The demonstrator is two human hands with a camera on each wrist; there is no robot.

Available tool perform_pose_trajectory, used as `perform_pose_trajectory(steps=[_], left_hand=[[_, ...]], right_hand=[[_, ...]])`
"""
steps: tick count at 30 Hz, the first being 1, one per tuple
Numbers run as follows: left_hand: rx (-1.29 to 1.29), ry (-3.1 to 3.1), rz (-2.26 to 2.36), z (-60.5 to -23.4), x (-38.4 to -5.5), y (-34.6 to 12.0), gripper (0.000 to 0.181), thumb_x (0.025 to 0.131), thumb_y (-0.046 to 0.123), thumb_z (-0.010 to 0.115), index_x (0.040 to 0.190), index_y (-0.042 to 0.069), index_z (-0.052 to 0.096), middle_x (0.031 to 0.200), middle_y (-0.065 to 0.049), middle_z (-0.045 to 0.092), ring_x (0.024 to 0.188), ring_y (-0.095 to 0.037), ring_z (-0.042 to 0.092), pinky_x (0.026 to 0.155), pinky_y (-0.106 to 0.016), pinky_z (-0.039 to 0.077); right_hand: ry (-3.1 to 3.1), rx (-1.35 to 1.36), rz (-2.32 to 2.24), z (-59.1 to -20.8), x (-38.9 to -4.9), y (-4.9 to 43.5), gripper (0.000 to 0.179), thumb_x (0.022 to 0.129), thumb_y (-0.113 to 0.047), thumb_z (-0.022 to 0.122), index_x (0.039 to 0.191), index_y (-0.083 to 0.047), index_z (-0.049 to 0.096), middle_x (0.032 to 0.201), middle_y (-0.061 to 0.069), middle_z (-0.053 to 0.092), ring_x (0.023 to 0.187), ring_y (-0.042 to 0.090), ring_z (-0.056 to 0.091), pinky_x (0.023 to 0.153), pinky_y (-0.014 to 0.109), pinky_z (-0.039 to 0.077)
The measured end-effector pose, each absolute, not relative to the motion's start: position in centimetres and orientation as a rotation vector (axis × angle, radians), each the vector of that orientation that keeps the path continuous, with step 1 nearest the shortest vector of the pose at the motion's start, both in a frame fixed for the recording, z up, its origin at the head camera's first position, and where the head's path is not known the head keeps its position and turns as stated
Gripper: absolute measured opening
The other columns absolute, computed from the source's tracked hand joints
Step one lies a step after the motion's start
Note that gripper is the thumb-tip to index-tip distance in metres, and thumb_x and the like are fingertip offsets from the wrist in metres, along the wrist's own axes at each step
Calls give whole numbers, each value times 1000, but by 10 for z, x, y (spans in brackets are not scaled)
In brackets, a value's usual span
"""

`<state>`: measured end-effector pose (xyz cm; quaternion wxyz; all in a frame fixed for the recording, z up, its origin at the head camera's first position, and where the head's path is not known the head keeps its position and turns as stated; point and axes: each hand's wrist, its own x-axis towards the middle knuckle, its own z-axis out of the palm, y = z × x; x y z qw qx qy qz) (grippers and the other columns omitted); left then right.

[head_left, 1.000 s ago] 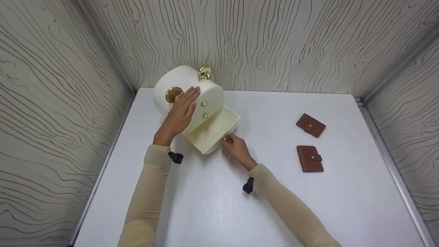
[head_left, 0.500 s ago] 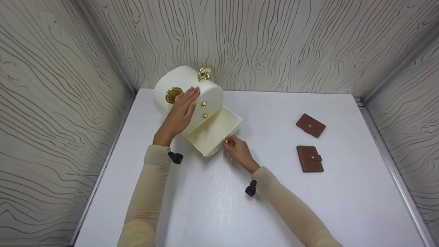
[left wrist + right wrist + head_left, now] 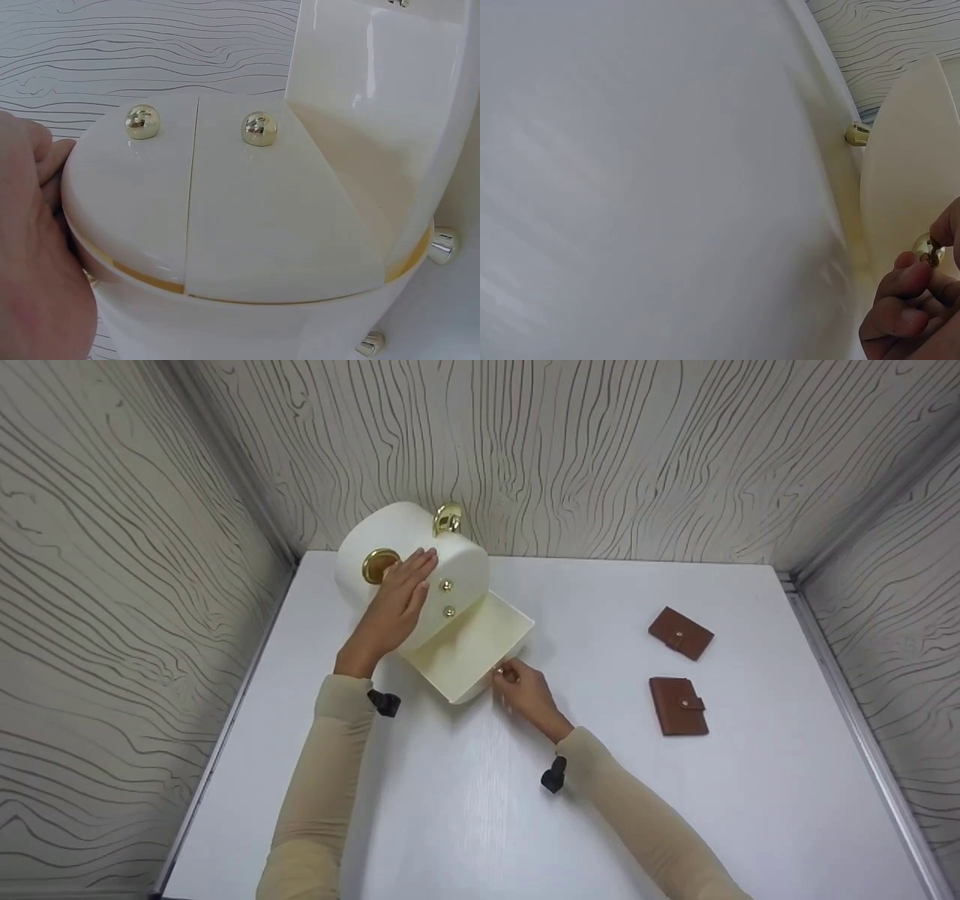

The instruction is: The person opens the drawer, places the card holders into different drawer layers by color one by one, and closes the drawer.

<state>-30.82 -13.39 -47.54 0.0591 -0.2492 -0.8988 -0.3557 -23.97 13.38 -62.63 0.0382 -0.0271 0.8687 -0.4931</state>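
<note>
A white rounded storage box [image 3: 409, 529] with gold fittings stands at the back left of the table in the head view. One of its drawers [image 3: 465, 656] is pulled out toward the right, its cream inside showing. My left hand [image 3: 390, 604] rests on the box with straight fingers, beside two small gold knobs [image 3: 448, 598]. On the drawer's outer face, my right hand [image 3: 529, 694] pinches a gold knob [image 3: 924, 247] between thumb and fingertips. In the left wrist view, two closed drawer fronts [image 3: 259, 217] lie next to the pulled-out one.
Two brown leather wallets with snap straps, an upper wallet [image 3: 681, 634] and a lower wallet [image 3: 677, 706], lie apart on the right of the white table [image 3: 757, 810]. Wood-patterned panels [image 3: 562, 457] border the table at the back and sides.
My right hand has moved slightly right and toward me, and the drawer has slid a little farther out with it. The left hand and both wallets have kept their places.
</note>
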Motion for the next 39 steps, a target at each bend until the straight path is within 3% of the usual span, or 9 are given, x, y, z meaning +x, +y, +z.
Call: perform_pose_trajectory(steps=[19,29,39], left_hand=[[-733,-2731,-1077,-478,-308,-133,52,118,30,34,168,18,34,176,4,30,167,-19,18,138,-49,3],[-752,-2731,-1054,-476,-307,-132,52,118,29,34,168,15,34,176,0,31,167,-22,20,138,-49,4],[-751,-2713,-1051,-476,-308,-132,51,118,27,36,167,14,36,175,-1,33,167,-23,21,138,-51,5]], right_hand=[[2615,-28,-1546,-628,-232,139,21,100,-22,67,113,-7,72,90,3,69,69,10,61,58,22,48],[2633,0,-1488,-628,-232,141,19,104,-30,67,106,-11,70,82,-2,65,67,10,58,59,22,45],[2659,-27,-1476,-628,-232,143,21,105,-31,67,105,-10,71,85,-1,66,74,11,56,65,25,45]])
